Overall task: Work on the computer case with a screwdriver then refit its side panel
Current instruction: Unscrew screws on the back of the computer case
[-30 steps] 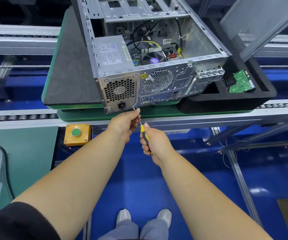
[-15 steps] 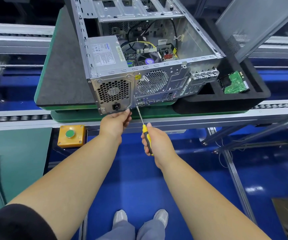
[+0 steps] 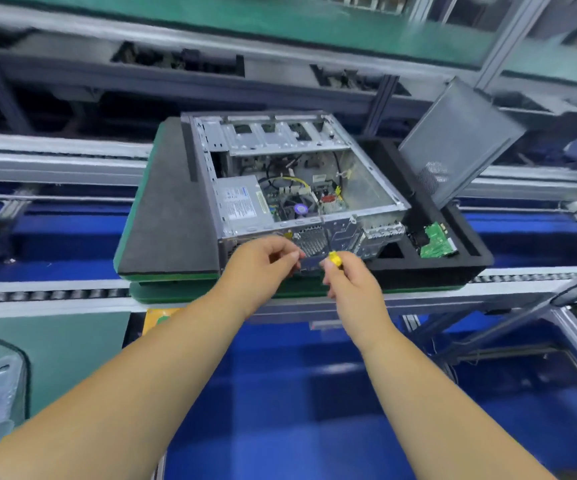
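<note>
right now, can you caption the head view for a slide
Both hands, left and right gripping a yellow-handled screwdriver, work at the rear of an open computer case; its side panel leans nearby.

Bare-metal computer case [image 3: 370, 188] (matt foam pad [image 3: 169, 216]).

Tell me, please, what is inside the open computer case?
Inside the computer case are a silver power supply, a board with a fan and black and yellow cables. The drive cage covers whatever lies beneath it.
</note>
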Demonstrator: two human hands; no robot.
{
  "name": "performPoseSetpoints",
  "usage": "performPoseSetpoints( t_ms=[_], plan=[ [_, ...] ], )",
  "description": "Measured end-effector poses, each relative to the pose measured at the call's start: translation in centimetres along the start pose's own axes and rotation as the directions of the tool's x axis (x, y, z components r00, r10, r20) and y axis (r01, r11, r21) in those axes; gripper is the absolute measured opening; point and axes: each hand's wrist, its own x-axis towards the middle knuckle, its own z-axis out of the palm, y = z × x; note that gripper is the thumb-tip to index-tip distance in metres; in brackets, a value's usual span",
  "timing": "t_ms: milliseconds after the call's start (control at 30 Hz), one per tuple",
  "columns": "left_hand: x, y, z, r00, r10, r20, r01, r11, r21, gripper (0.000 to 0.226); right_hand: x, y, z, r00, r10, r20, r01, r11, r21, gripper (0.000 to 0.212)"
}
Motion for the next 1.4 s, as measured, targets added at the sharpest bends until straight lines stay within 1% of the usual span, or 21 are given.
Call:
performPoseSetpoints(
  t_ms=[67,133,167,233,333,400,533,600,667,700,800,833,900,933,1000,1100,1233,1400],
  plan=[
    [0.1,1.8,-1.3,0.991,0.131,-0.008,-0.128,0.981,0.147,0.015,1.1,-0.8,-0.8,0.997,-0.015,-0.070,0.010,0.997,-0.070,0.012],
    [0.6,2.9,-2.4,0.964,0.266,-0.019,-0.246,0.914,0.322,0.012,2.3,-1.3,-1.7,0.990,-0.037,-0.138,0.015,0.987,-0.158,0.009],
    [0.9,3.3,-2.9,0.950,0.311,-0.023,-0.277,0.875,0.397,0.014,2.9,-1.5,-2.2,0.986,-0.048,-0.159,0.018,0.982,-0.188,0.009],
    [2.0,3.6,-3.4,0.939,0.342,-0.027,-0.278,0.806,0.522,0.025,4.3,-1.8,-3.2,0.983,-0.064,-0.175,0.023,0.974,-0.227,0.012],
    [3.6,3.6,-3.4,0.959,0.278,-0.054,-0.183,0.751,0.634,0.045,6.7,-2.2,-4.8,0.977,-0.124,-0.173,0.067,0.951,-0.302,0.023],
    [4.6,3.7,-3.1,0.964,0.248,-0.095,-0.120,0.725,0.678,0.050,8.3,-2.7,-5.9,0.968,-0.203,-0.149,0.131,0.911,-0.392,0.031],
    [6.8,4.3,-1.8,0.958,0.220,-0.185,-0.013,0.677,0.735,0.056,11.7,-2.8,-8.6,0.957,-0.279,-0.082,0.188,0.809,-0.558,0.029],
    [7.8,4.2,-1.1,0.954,0.190,-0.233,0.064,0.630,0.774,0.061,13.5,-2.3,-9.9,0.952,-0.301,-0.053,0.207,0.761,-0.614,0.020],
    [8.7,3.8,-0.5,0.943,0.152,-0.296,0.159,0.574,0.803,0.064,15.3,-1.6,-10.9,0.946,-0.325,-0.017,0.243,0.739,-0.628,0.014],
    [9.0,3.5,-0.2,0.935,0.137,-0.329,0.203,0.554,0.807,0.065,16.2,-1.3,-11.4,0.941,-0.337,0.010,0.267,0.725,-0.634,0.012],
    [9.5,2.8,0.4,0.913,0.116,-0.392,0.281,0.519,0.808,0.064,18.7,-0.4,-12.0,0.917,-0.375,0.138,0.366,0.651,-0.665,0.023],
    [9.6,2.5,0.5,0.909,0.118,-0.399,0.289,0.512,0.809,0.063,19.5,-0.1,-12.0,0.907,-0.377,0.189,0.399,0.621,-0.675,0.022],
    [9.8,2.3,0.7,0.905,0.126,-0.407,0.295,0.505,0.811,0.061,20.8,0.6,-11.6,0.894,-0.367,0.255,0.434,0.574,-0.694,0.013],
    [9.9,2.3,0.7,0.903,0.135,-0.408,0.292,0.505,0.813,0.060,21.2,0.9,-11.3,0.892,-0.372,0.257,0.437,0.569,-0.697,0.013],
    [10.0,2.1,0.6,0.900,0.163,-0.405,0.275,0.508,0.816,0.056,21.4,1.1,-10.7,0.892,-0.396,0.216,0.430,0.600,-0.675,0.015],
    [10.6,1.8,-0.3,0.896,0.201,-0.396,0.244,0.523,0.817,0.049,21.4,1.0,-10.0,0.881,-0.438,0.180,0.438,0.611,-0.660,0.027],
    [12.4,1.2,-2.1,0.903,0.161,-0.398,0.259,0.535,0.804,0.047,22.4,0.5,-8.6,0.890,-0.428,0.158,0.414,0.611,-0.675,0.021],
    [14.7,0.5,-4.4,0.911,0.169,-0.377,0.237,0.534,0.812,0.045,24.1,-0.1,-6.4,0.890,-0.438,0.122,0.397,0.615,-0.681,0.021]
  ],
)
